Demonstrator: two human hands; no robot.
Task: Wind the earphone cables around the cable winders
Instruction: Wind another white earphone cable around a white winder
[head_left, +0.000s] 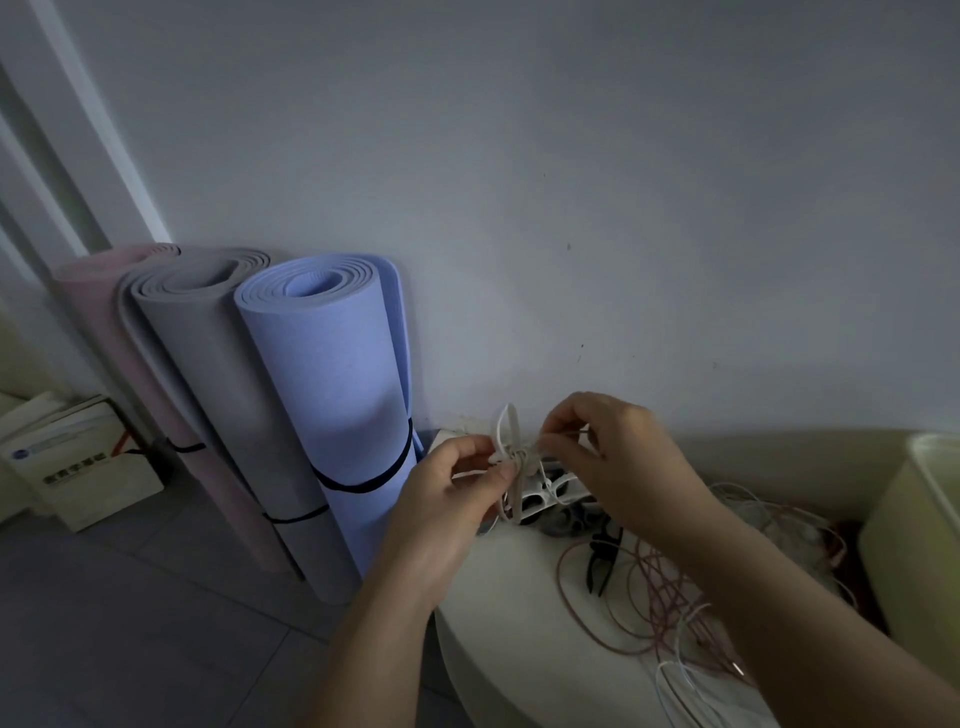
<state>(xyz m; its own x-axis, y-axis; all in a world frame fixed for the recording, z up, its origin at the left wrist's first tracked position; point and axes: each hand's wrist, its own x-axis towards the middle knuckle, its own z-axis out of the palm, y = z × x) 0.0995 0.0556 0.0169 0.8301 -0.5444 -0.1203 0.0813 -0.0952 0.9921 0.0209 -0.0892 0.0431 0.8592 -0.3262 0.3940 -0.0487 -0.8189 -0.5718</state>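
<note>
Head view: your left hand (457, 483) pinches the flat white plastic cable winder (513, 427), long axis near upright, above the cream tabletop (519, 597). Right hand (613, 457), grip pinched on the thin white earphone cable (566, 432), sits just right of it.

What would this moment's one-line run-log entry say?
stage: winding; left hand: holds white plastic cable winder; right hand: pinches thin white earphone cable; rest: loose reddish-brown cables on white table

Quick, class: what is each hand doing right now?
Left hand: closed, pinching the white cable winder.
Right hand: closed, pinching the white earphone cable beside the winder.
</note>
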